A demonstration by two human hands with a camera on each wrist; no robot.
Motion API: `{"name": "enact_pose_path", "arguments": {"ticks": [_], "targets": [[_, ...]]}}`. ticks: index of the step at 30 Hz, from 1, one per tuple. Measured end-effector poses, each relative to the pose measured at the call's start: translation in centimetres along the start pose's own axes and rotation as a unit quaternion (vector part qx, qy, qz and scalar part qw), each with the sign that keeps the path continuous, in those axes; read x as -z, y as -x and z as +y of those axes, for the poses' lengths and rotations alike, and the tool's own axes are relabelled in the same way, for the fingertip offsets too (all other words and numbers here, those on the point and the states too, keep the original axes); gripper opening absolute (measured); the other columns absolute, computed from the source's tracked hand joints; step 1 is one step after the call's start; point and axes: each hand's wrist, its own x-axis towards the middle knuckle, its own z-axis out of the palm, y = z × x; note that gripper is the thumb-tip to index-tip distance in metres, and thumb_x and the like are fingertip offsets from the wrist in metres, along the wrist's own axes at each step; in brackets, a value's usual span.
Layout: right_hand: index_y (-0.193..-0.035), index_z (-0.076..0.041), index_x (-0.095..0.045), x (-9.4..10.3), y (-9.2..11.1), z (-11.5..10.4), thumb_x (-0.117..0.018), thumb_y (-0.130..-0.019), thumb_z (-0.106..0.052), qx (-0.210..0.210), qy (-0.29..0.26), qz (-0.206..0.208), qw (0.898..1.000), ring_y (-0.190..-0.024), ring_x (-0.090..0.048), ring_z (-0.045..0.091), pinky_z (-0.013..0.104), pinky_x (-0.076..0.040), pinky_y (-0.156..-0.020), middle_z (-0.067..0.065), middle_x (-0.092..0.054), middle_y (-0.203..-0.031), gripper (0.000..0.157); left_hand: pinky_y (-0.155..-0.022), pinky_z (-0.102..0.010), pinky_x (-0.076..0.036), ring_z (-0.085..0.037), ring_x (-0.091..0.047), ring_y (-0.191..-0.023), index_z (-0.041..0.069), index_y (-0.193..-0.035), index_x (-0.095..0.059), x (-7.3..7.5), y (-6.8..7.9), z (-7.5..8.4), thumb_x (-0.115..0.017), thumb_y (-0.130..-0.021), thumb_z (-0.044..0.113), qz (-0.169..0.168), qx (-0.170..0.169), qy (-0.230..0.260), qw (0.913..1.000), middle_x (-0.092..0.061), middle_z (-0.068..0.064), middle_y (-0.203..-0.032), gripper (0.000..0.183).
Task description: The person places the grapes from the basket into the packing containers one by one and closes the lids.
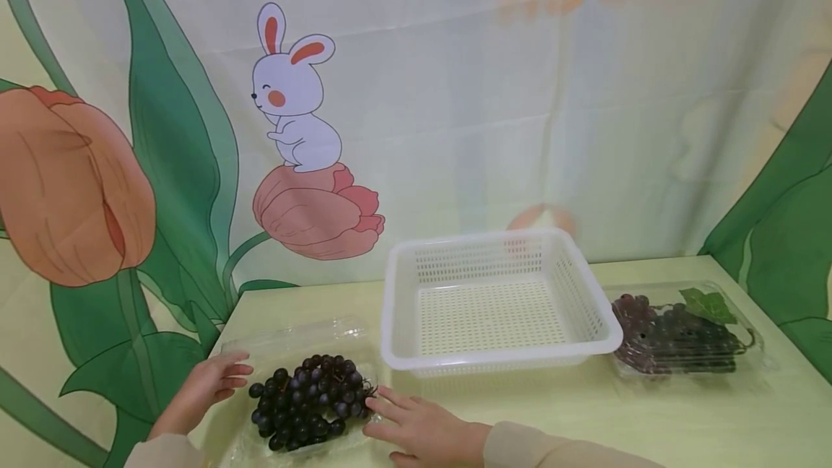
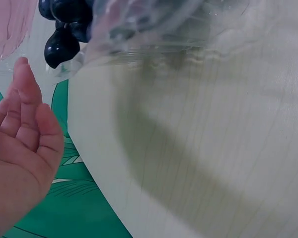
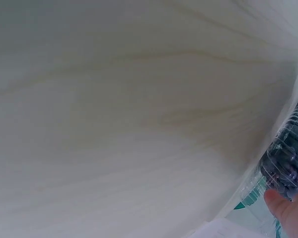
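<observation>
A bunch of dark grapes [image 1: 305, 399] lies in an open clear plastic box [image 1: 338, 446] at the front left of the table. My left hand [image 1: 208, 388] is at the box's left side, fingers extended beside the grapes. In the left wrist view the left hand [image 2: 25, 134] has loosely bent fingers with nothing in them. On the other side my right hand [image 1: 422, 428] reaches in with spread fingers, its fingertips right at the stem end of the bunch. The right wrist view shows only part of the right hand [image 3: 290, 213] near the grapes [image 3: 288, 158].
A white plastic basket [image 1: 500, 360] with slotted walls stands at the middle back. Right of it sits another clear box [image 1: 754, 363] holding dark grapes [image 1: 682, 341] and a green leaf [image 1: 708, 305]. Behind the table [image 1: 520, 417] hangs a printed cloth [image 1: 455, 92].
</observation>
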Motion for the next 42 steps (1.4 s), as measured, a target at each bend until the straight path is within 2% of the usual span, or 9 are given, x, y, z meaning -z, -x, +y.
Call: {"name": "enact_pose_path", "arguments": {"ticks": [7,12,15,19,23,27,32,37,42], "targets": [[-0.13,-0.019,-0.041,0.0,0.0,0.0,-0.053,-0.087,-0.035,-0.002,-0.007,-0.007,1.0,-0.131,-0.033,0.03,0.028,-0.047,-0.089,0.013,-0.036,-0.141,0.047,-0.074,-0.034,-0.042,-0.011,-0.05,-0.078,-0.006,-0.137,-0.024,0.2,0.7,-0.2,-0.044,-0.092,0.032,-0.047,0.001,0.001,0.9989,-0.055,-0.006,-0.113,0.062],[-0.129,-0.018,-0.043,0.6,0.0,-0.1,-0.053,-0.087,-0.033,-0.005,-0.012,-0.01,1.0,-0.13,-0.034,0.032,0.031,-0.044,-0.095,0.014,-0.037,-0.14,0.046,-0.068,-0.033,-0.04,-0.013,-0.047,-0.071,-0.005,-0.137,-0.023,0.1,0.7,-0.5,-0.052,-0.088,0.022,-0.064,0.012,0.012,0.9978,-0.055,0.001,-0.091,0.063],[-0.127,-0.018,-0.045,0.6,0.0,-0.1,-0.054,-0.086,-0.032,-0.001,-0.007,0.006,1.0,-0.128,-0.037,0.031,0.032,-0.042,-0.097,0.014,-0.04,-0.137,0.044,-0.066,-0.033,-0.039,-0.012,-0.044,-0.065,-0.005,-0.138,-0.018,0.1,0.6,-0.7,-0.047,-0.091,0.022,-0.084,0.005,0.012,0.9963,-0.05,0.004,-0.073,0.061],[-0.123,-0.017,-0.05,0.0,0.1,0.0,-0.057,-0.083,-0.031,0.002,0.002,0.05,0.999,-0.124,-0.042,0.029,0.032,-0.041,-0.098,0.014,-0.045,-0.133,0.042,-0.064,-0.033,-0.037,-0.011,-0.04,-0.061,-0.005,-0.138,-0.013,0.2,0.7,-0.9,-0.044,-0.092,0.022,-0.109,-0.005,0.01,0.994,-0.042,0.005,-0.065,0.061],[-0.116,-0.013,-0.055,-0.6,0.4,0.1,-0.06,-0.08,-0.025,-0.008,-0.015,0.121,0.992,-0.117,-0.05,0.023,0.029,-0.041,-0.098,0.013,-0.052,-0.125,0.039,-0.066,-0.033,-0.038,-0.012,-0.043,-0.064,-0.006,-0.137,-0.012,0.4,1.2,-1.1,-0.042,-0.092,0.019,-0.114,-0.009,-0.001,0.9934,-0.048,0.004,-0.072,0.06],[-0.109,-0.012,-0.058,-0.9,0.6,0.1,-0.062,-0.079,-0.019,-0.042,-0.072,0.171,0.982,-0.11,-0.054,0.018,0.023,-0.044,-0.093,0.01,-0.056,-0.118,0.031,-0.072,-0.034,-0.042,-0.014,-0.049,-0.077,-0.007,-0.136,-0.014,0.5,1.5,-1.4,-0.044,-0.089,0.015,-0.097,0.005,-0.021,0.995,-0.054,-0.004,-0.091,0.06],[-0.1,-0.012,-0.056,-0.7,0.5,-0.2,-0.058,-0.083,-0.018,-0.114,-0.153,0.158,0.969,-0.106,-0.056,0.015,0.021,-0.046,-0.087,0.008,-0.057,-0.115,0.019,-0.082,-0.041,-0.044,-0.02,-0.05,-0.091,-0.006,-0.135,-0.017,0.5,1.8,-1.5,-0.047,-0.086,0.014,-0.085,0.039,-0.033,0.9951,-0.051,-0.016,-0.11,0.061],[-0.102,-0.008,-0.054,-0.7,0.3,-0.3,-0.056,-0.084,-0.018,-0.189,-0.224,0.136,0.946,-0.098,-0.058,0.014,0.021,-0.046,-0.084,0.003,-0.058,-0.107,0.02,-0.082,-0.043,-0.046,-0.02,-0.05,-0.094,-0.008,-0.135,-0.011,0.6,2.8,-1.9,-0.047,-0.087,0.017,-0.152,0.059,-0.015,0.9865,-0.05,-0.016,-0.11,0.064],[-0.112,-0.005,-0.05,-0.6,0.1,-0.3,-0.052,-0.088,-0.024,-0.264,-0.339,0.103,0.897,-0.094,-0.06,0.016,0.021,-0.048,-0.079,0.007,-0.058,-0.11,0.032,-0.087,-0.046,-0.043,-0.023,-0.05,-0.098,-0.01,-0.135,-0.002,1.1,3.5,-2.8,-0.044,-0.091,0.022,-0.252,0.075,0.031,0.9643,-0.053,-0.007,-0.103,0.069]]}}
